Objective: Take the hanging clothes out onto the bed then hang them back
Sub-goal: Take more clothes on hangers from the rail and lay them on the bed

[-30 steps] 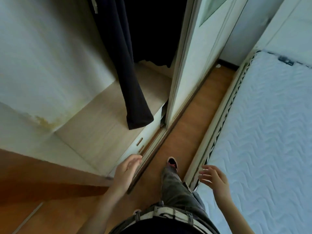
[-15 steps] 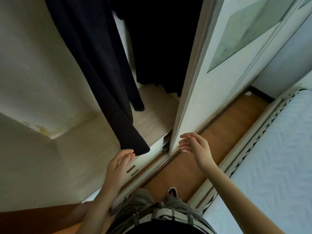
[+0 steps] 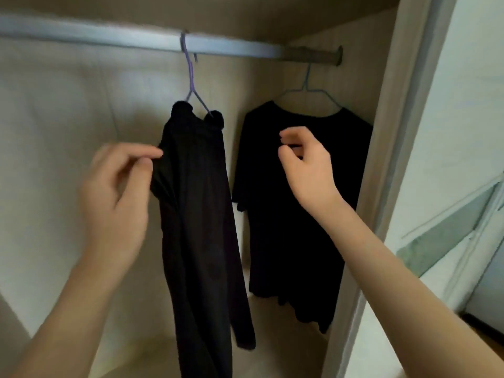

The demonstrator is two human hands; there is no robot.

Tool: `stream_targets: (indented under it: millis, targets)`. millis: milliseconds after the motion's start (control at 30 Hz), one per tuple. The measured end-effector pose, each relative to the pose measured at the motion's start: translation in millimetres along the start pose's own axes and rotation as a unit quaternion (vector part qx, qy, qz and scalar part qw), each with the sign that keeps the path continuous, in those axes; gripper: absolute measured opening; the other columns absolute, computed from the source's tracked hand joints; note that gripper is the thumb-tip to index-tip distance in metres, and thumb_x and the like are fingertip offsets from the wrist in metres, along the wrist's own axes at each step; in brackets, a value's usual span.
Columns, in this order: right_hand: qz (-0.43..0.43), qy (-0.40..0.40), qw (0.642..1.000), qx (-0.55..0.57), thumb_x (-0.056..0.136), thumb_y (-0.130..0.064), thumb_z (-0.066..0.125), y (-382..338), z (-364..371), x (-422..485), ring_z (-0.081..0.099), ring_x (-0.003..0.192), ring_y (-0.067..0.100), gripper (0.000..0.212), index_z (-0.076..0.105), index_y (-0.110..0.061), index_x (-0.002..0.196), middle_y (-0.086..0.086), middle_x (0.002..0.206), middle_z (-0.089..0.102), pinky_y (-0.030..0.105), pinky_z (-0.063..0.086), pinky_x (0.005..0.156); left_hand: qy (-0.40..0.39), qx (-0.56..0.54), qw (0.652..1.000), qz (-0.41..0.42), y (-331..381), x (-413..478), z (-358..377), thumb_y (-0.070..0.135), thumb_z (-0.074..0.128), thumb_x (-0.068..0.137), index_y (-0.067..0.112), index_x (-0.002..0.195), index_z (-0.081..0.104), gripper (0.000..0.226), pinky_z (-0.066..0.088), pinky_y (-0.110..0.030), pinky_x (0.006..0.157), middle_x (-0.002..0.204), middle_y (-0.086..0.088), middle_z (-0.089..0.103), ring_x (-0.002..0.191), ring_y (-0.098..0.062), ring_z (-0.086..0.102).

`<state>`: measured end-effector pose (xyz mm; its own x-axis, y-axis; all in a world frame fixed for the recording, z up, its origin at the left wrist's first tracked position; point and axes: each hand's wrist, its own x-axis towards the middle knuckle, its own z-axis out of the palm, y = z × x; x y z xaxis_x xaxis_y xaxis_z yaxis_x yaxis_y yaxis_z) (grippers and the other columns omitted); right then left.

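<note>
Head view, looking into the wardrobe [image 3: 54, 118]. Two of the task's clothes hang on the rail [image 3: 109, 36], neither on the bed. The dark garment [image 3: 199, 214] hangs on a purple hanger [image 3: 191, 77] near the middle of the rail, long and narrow, its lower end out of frame. The black T-shirt [image 3: 272, 227] hangs on a blue hanger [image 3: 306, 87] at the rail's right end, just beside the wardrobe's side wall and apart from the dark garment. My left hand [image 3: 114, 197] is raised at the dark garment's left edge, thumb and forefinger pinched on the fabric, which bunches toward it; the hand is motion-blurred. My right hand [image 3: 308, 170] is up in front of the T-shirt's chest, fingers loosely curled, thumb and forefinger apart, holding nothing; I cannot tell whether it touches the cloth. The sliding door [image 3: 450, 132] is at right.
</note>
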<state>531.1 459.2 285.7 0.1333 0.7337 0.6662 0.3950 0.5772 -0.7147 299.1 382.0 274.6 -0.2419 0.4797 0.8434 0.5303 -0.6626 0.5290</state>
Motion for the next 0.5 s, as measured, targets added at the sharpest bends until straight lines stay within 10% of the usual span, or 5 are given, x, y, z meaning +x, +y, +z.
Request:
stream_targets:
  millis: [167,400,500]
  targets:
    - [0.055,0.076,0.976,-0.194,0.092,-0.021,0.051,9.4,23.0,149.3,0.048,0.121,0.035,0.048,0.042,-0.002,0.135,0.019,0.135,0.046,0.035,0.041,0.096,0.047,0.006,0.998,-0.045,5.9,102.1,22.3,0.028,0.055,0.079,0.03,0.103,0.053,0.025,0.039,-0.018,0.072,0.091,0.012,0.054,0.077,0.001,0.052]
    - [0.16,-0.024,0.864,-0.476,0.088,-0.021,0.051,69.7,-10.9,220.2,0.05,0.122,0.036,0.044,0.045,-0.002,0.128,0.019,0.133,0.051,0.041,0.041,0.101,-0.216,0.022,0.938,-0.268,-26.8,165.7,66.0,0.018,0.071,0.071,0.006,0.08,0.074,0.015,0.053,-0.04,0.089,0.097,-0.02,0.073,0.088,-0.029,0.069]
    - [0.135,0.018,0.905,-0.403,0.095,-0.014,0.047,80.8,-13.7,229.6,0.055,0.117,0.041,0.032,0.055,0.006,0.119,0.027,0.128,0.056,0.042,0.045,0.098,-0.21,-0.052,0.933,-0.289,-43.6,171.4,74.9,0.005,0.065,0.081,-0.004,0.095,0.072,0.018,0.056,-0.031,0.078,0.092,-0.021,0.07,0.084,-0.029,0.067]
